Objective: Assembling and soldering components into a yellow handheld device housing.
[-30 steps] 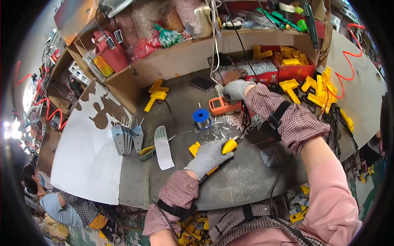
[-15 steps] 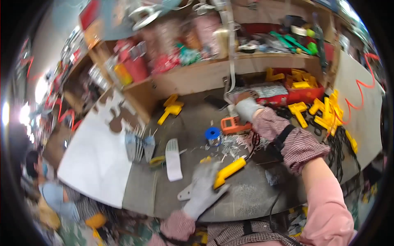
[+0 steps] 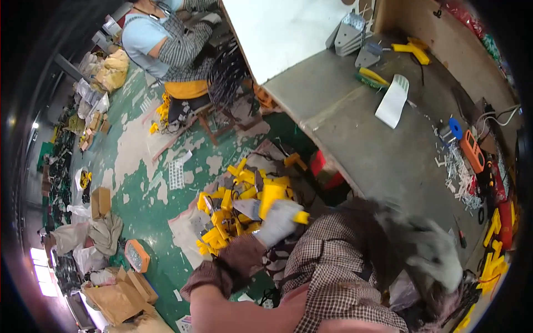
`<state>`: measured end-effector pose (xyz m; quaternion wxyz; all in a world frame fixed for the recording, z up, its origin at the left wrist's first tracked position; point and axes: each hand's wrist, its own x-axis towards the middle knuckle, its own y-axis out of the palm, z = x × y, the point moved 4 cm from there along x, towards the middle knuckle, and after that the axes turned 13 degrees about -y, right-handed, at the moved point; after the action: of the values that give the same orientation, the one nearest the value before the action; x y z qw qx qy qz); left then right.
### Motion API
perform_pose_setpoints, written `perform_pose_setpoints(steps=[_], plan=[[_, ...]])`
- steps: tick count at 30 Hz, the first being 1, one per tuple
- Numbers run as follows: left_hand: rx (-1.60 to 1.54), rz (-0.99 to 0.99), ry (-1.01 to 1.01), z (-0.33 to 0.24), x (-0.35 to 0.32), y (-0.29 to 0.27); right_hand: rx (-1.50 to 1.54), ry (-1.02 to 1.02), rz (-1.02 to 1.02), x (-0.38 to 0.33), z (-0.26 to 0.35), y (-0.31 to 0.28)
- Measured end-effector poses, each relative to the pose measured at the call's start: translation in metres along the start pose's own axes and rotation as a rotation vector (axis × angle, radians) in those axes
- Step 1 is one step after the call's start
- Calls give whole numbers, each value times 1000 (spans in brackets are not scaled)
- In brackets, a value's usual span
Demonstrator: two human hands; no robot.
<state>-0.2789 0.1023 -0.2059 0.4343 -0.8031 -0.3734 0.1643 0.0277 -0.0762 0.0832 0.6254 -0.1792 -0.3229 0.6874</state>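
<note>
While the gloved left hand (image 3: 279,220) grips a blocky yellow plastic part (image 3: 273,198), the blurred right hand (image 3: 436,252) stays unreadable.

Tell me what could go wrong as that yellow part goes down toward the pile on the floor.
The left hand holds a yellow part over the heap of yellow parts on the floor; let go from there, it could bounce off onto the green floor. The view is blurred and turned away from the workbench, so the right hand is out of the person's focus near the loose bits at the bench edge and might knock them off.
</note>
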Motion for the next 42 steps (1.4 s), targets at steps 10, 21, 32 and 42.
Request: perform_pose_setpoints(steps=[10,21,32,42], plan=[[-203,1219,-674,110,20,58,274,26,-315,-17,-69,60],[400,-553,234,-172,525,-186,309,41,-222,-8,-62,55],[510,107,844,-409,216,-35,40,-190,-242,-43,-84,79],[128,652,983,-385,160,13,-909,749,-601,-235,-174,-139]])
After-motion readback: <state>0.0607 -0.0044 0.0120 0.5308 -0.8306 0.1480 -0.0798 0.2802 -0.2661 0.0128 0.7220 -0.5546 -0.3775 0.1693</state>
